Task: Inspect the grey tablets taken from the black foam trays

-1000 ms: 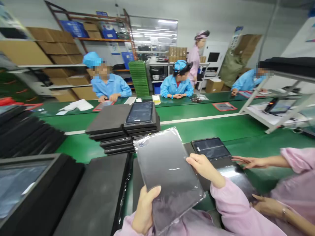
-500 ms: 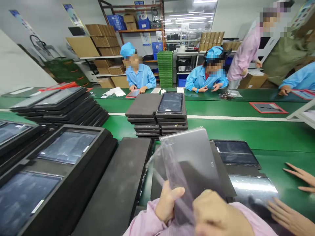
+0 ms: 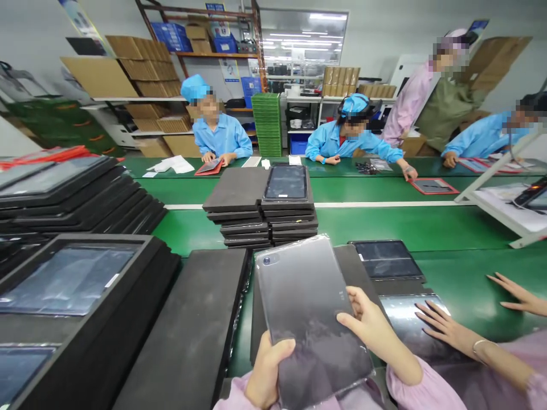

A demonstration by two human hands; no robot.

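Green worktop point(image 3: 384, 225) beyond held tablet point(image 3: 311, 302); brown cartons point(image 3: 147, 71) shelved behind.

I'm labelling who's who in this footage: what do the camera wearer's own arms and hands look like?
Both the left hand and right hand are ungloved, with no ring or bracelet showing. Loose, pale pink sleeves cover the arms, without visible markings.
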